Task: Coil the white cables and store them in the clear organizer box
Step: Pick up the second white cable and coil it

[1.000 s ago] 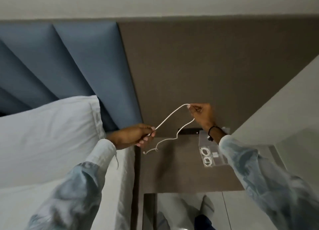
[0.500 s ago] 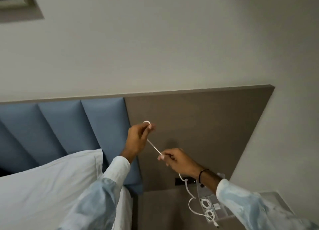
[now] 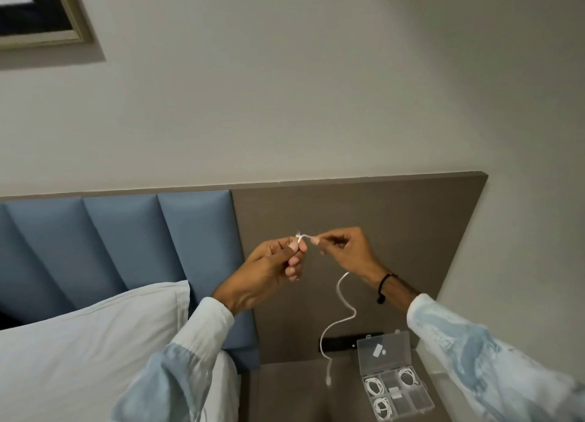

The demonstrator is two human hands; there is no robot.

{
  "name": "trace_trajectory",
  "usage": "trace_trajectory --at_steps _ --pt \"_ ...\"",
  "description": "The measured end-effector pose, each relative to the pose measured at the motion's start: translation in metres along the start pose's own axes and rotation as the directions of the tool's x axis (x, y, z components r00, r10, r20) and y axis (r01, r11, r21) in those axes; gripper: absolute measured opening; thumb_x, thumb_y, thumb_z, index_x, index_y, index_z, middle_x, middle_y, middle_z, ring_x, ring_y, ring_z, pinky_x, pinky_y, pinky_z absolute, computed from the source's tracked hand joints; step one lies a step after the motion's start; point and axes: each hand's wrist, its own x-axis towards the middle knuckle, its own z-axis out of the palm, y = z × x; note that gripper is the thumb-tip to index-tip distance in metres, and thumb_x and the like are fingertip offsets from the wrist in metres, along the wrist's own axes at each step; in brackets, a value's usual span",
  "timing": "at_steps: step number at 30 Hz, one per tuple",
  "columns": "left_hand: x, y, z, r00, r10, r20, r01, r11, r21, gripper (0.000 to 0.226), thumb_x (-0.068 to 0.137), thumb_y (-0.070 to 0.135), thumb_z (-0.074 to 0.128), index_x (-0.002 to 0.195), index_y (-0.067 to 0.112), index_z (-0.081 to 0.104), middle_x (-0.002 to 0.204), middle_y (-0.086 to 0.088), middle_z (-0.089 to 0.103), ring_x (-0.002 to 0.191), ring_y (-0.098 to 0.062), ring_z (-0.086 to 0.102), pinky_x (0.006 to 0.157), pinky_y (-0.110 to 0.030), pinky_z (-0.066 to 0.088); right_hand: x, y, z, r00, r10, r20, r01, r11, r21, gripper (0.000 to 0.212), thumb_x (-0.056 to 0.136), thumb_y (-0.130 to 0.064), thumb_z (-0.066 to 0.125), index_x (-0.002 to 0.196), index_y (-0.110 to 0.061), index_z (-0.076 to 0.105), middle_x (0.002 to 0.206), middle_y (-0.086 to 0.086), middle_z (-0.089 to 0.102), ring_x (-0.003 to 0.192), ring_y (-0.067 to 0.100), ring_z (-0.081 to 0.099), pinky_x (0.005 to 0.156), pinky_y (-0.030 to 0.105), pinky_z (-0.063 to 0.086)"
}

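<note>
Both hands hold one white cable (image 3: 341, 298) up in front of the brown headboard panel. My left hand (image 3: 274, 263) pinches the cable's top end between thumb and fingers. My right hand (image 3: 343, 250) pinches the same cable a short way along, close to the left hand. The rest of the cable hangs down in loose waves, and its free plug dangles just above the nightstand. The clear organizer box (image 3: 413, 399) stands open on the nightstand at the lower right, with three coiled white cables (image 3: 374, 387) in its compartments.
The box's lid (image 3: 384, 352) leans up against the headboard panel (image 3: 395, 231). A black socket strip (image 3: 340, 344) sits low on that panel. A white pillow (image 3: 88, 342) and blue padded headboard (image 3: 126, 247) lie left. A framed picture (image 3: 41, 13) hangs at the upper left.
My hands have come close together at about the same height, with only a short span of cable between them. The hanging tail has lifted and now dangles left of the box. The view tilted up.
</note>
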Motion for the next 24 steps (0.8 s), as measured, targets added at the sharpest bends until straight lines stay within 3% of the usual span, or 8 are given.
trace_trajectory --at_steps 4,7,11,14,21,24 --pt "0.004 0.007 0.008 0.995 -0.005 -0.102 0.01 0.999 0.042 0.027 0.106 0.023 0.045 0.1 0.015 0.07 0.072 0.001 0.046 0.053 -0.009 0.039 0.053 -0.025 0.028 -0.007 0.007 0.016 1.0 0.015 -0.01 -0.015 1.0 0.018 0.006 0.089 -0.018 0.076 0.088 -0.019 0.082 0.068 0.003 0.074 0.058 0.004 0.061 0.061 0.019 0.051" --pt "-0.001 0.008 0.0 0.99 -0.076 -0.12 0.081 0.996 0.038 0.028 0.106 0.027 0.044 0.099 0.013 0.067 0.065 0.0 0.039 0.044 -0.009 0.031 0.045 -0.023 0.028 -0.002 0.013 0.009 0.996 0.028 -0.089 -0.03 0.999 -0.015 0.013 0.089 -0.022 0.077 0.079 -0.03 0.078 0.061 -0.001 0.069 0.056 0.004 0.057 0.057 0.019 0.048" --pt "-0.015 0.004 -0.016 0.965 -0.228 -0.129 0.252 0.942 0.223 0.031 0.107 0.028 0.041 0.093 0.013 0.064 0.059 0.001 0.036 0.045 -0.012 0.027 0.048 -0.025 0.032 0.013 0.033 -0.016 0.968 0.04 -0.249 -0.08 0.985 -0.151 0.012 0.086 -0.027 0.078 0.076 -0.021 0.077 0.06 -0.005 0.057 0.059 0.008 0.049 0.059 0.027 0.044" --pt "-0.026 -0.001 -0.029 0.953 -0.277 -0.12 0.297 0.929 0.22 0.03 0.105 0.029 0.044 0.091 0.013 0.064 0.058 0.0 0.037 0.048 -0.014 0.031 0.054 -0.026 0.039 0.024 0.05 -0.038 0.916 0.09 -0.392 -0.179 0.964 -0.196 0.019 0.086 -0.032 0.078 0.078 -0.015 0.078 0.055 -0.008 0.054 0.054 0.01 0.048 0.059 0.028 0.043" --pt "-0.039 -0.008 -0.045 0.889 -0.456 0.044 0.444 0.881 0.166 0.02 0.105 0.018 0.045 0.097 0.011 0.063 0.073 -0.004 0.053 0.062 -0.014 0.047 0.059 -0.025 0.043 0.035 0.058 -0.044 0.909 0.095 -0.406 -0.215 0.942 -0.26 0.019 0.087 -0.033 0.076 0.075 -0.018 0.075 0.056 -0.008 0.054 0.054 0.011 0.049 0.057 0.023 0.04" --pt "-0.038 0.004 -0.037 0.934 -0.351 0.072 0.348 0.936 0.049 0.019 0.105 0.016 0.045 0.095 0.01 0.06 0.073 -0.004 0.048 0.061 -0.014 0.044 0.057 -0.024 0.04 0.036 0.061 -0.042 0.928 0.096 -0.36 -0.218 0.923 -0.317 0.018 0.087 -0.034 0.076 0.075 -0.02 0.075 0.061 -0.008 0.058 0.06 0.013 0.053 0.054 0.019 0.037"
